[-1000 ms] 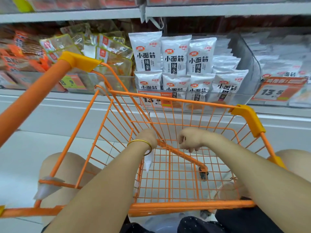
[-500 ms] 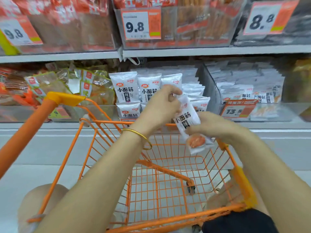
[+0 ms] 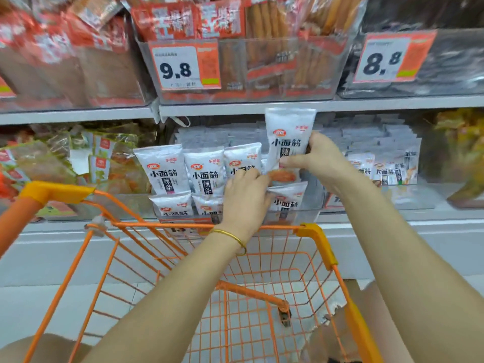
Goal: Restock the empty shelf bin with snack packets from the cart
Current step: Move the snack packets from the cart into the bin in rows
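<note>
Snack packet [image 3: 286,132], upright, pinched in right hand [image 3: 322,161] over shelf bin [image 3: 311,205]; left hand [image 3: 245,197], fingers [image 3: 248,176] relaxed, touching stocked packets [image 3: 167,169].

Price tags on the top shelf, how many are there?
2: the orange-and-white paper price tag reading 9.8 in the middle, and the one reading 8.8 to the right. Another may be cut off at the left edge.

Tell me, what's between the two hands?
In the head view, the white snack packet sits between the left hand and the right hand gripping it.
</note>
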